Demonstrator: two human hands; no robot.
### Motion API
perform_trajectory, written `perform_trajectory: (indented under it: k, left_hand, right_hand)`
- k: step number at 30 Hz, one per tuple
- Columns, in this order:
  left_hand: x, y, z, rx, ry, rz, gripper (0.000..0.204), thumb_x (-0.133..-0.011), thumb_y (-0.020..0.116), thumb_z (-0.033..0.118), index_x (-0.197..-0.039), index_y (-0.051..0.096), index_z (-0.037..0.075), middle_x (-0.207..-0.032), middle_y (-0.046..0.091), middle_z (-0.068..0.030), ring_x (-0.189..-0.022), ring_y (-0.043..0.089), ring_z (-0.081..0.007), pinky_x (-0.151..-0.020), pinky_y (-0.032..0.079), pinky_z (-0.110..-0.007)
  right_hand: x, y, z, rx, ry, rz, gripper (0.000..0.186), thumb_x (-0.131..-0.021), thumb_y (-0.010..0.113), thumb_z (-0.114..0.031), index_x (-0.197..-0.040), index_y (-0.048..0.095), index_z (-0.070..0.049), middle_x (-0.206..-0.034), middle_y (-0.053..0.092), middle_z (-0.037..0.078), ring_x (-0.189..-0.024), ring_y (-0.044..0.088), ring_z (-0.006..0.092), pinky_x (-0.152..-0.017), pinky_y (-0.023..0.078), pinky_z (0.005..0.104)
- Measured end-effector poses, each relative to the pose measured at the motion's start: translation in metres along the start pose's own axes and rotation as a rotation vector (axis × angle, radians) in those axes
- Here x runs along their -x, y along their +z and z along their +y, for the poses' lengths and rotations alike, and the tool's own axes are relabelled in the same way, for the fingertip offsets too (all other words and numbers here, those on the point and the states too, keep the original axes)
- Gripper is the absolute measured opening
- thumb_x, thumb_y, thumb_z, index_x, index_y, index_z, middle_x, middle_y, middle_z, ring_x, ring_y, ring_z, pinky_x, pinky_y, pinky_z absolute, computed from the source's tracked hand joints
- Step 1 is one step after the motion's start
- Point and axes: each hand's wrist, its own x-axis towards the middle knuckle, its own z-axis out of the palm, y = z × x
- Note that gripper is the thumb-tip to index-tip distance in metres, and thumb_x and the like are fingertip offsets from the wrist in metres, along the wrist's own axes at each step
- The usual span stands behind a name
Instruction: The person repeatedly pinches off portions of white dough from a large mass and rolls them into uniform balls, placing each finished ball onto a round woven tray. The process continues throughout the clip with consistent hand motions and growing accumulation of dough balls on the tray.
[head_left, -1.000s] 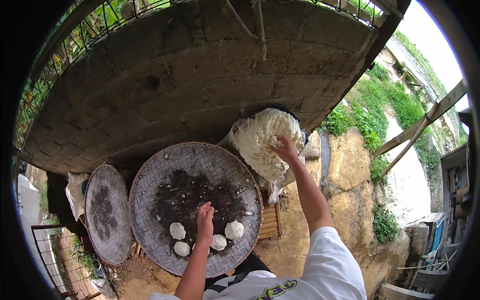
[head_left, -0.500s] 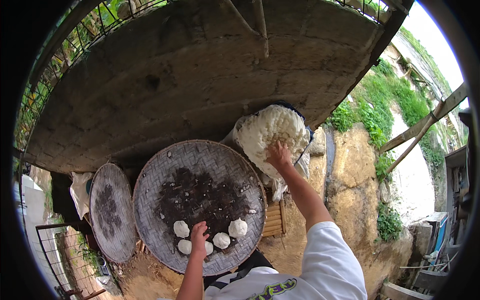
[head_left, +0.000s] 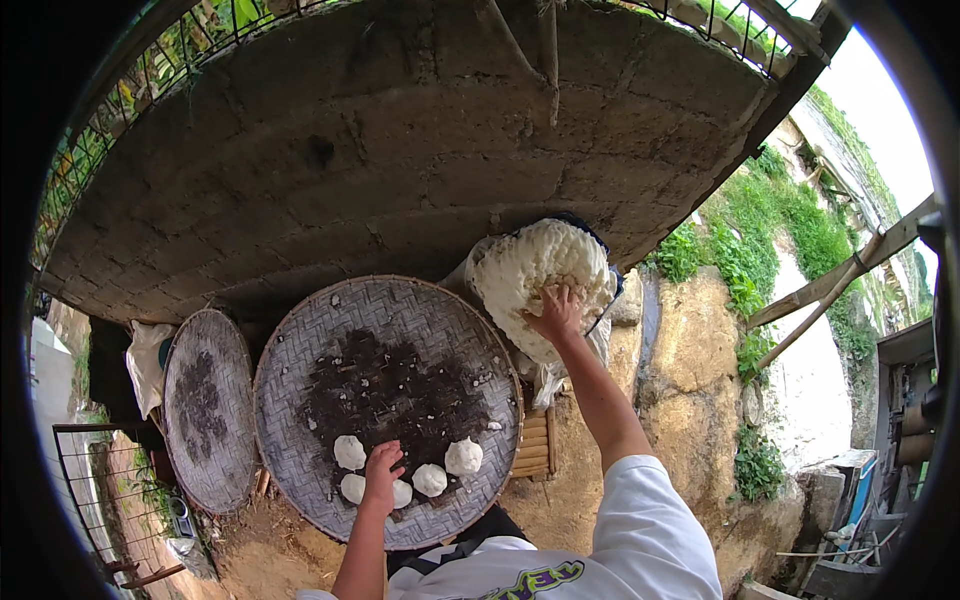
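Note:
A big round woven bamboo tray (head_left: 300,345), dark-stained in the middle, lies in front of me. Several white, dough-like balls (head_left: 463,457) sit on its near part. My left hand (head_left: 381,474) hovers among them with its fingers apart and nothing in it, hiding part of the nearest balls. To the right of the tray, my right hand (head_left: 560,315) rests on a large white, lumpy, dough-like mass (head_left: 515,275) in a plastic-lined sack (head_left: 597,340). Its thumb and fingers are spread against the hollowed surface; the fingertips are partly lost in the white.
A grey block wall (head_left: 330,200) rises just beyond the tray and sack. One smaller woven tray (head_left: 208,410) leans at the left, near a wire-grid frame (head_left: 95,490). Bamboo slats (head_left: 532,445) show beside the big tray. Rocky ground (head_left: 690,400) slopes away at right, below a wooden rail (head_left: 850,265).
The view has shifted slightly, moving the trays a little left in the picture. My right hand stays on the white mass with its fingers more spread; my left remains above the balls.

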Motion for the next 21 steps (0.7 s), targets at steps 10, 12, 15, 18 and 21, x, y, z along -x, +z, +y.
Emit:
perform_trajectory:
  k: [10, 12, 15, 18, 21]
  left_hand:
    - [0.010, -0.026, -0.015, 0.188, -0.067, 0.090, 0.037, -0.097, 0.060, 0.034, -0.127, 0.059, 0.013, -0.132, 0.062, -0.0050, -0.123, 0.058, -0.0233, -0.097, 0.045, -0.044]
    - [0.009, -0.024, -0.016, 0.197, -0.068, 0.057, 0.037, -0.097, 0.060, 0.034, -0.127, 0.060, 0.012, -0.132, 0.062, -0.0050, -0.123, 0.058, -0.0233, -0.097, 0.045, -0.045]
    - [0.009, -0.018, -0.012, 0.191, -0.047, 0.038, 0.038, -0.098, 0.060, 0.035, -0.128, 0.059, 0.011, -0.132, 0.062, -0.0061, -0.124, 0.058, -0.0235, -0.098, 0.045, -0.044]
    - [0.010, -0.010, -0.004, 0.184, -0.003, 0.020, 0.039, -0.099, 0.060, 0.034, -0.129, 0.059, 0.010, -0.133, 0.063, -0.0072, -0.127, 0.056, -0.0234, -0.100, 0.044, -0.044]
    - [0.011, -0.004, 0.004, 0.169, 0.003, -0.001, 0.038, -0.099, 0.060, 0.035, -0.128, 0.060, 0.010, -0.133, 0.063, -0.0067, -0.127, 0.056, -0.0227, -0.099, 0.044, -0.043]
  right_hand:
    - [0.008, -0.002, 0.017, -0.026, -0.171, 0.133, 0.060, -0.076, 0.081, -0.032, -0.134, 0.065, -0.031, -0.146, 0.047, 0.011, -0.135, 0.046, 0.0372, -0.101, 0.052, 0.0506]
    - [0.007, 0.004, 0.018, 0.164, -0.177, 0.021, 0.062, -0.076, 0.082, -0.032, -0.136, 0.064, -0.031, -0.147, 0.047, 0.011, -0.136, 0.046, 0.0371, -0.100, 0.053, 0.0507]
    - [-0.001, 0.010, 0.018, 0.127, -0.204, 0.008, 0.063, -0.074, 0.084, -0.028, -0.135, 0.065, -0.029, -0.145, 0.048, 0.012, -0.136, 0.047, 0.0365, -0.098, 0.055, 0.0472]
    - [-0.016, 0.000, 0.031, -0.151, -0.108, 0.079, 0.057, -0.071, 0.085, -0.023, -0.126, 0.071, -0.014, -0.132, 0.062, 0.017, -0.126, 0.058, 0.0355, -0.100, 0.053, 0.0422]
    - [-0.026, -0.020, 0.044, -0.459, 0.057, 0.122, 0.050, -0.076, 0.084, -0.024, -0.123, 0.072, -0.010, -0.131, 0.064, 0.017, -0.123, 0.061, 0.0331, -0.098, 0.054, 0.0376]
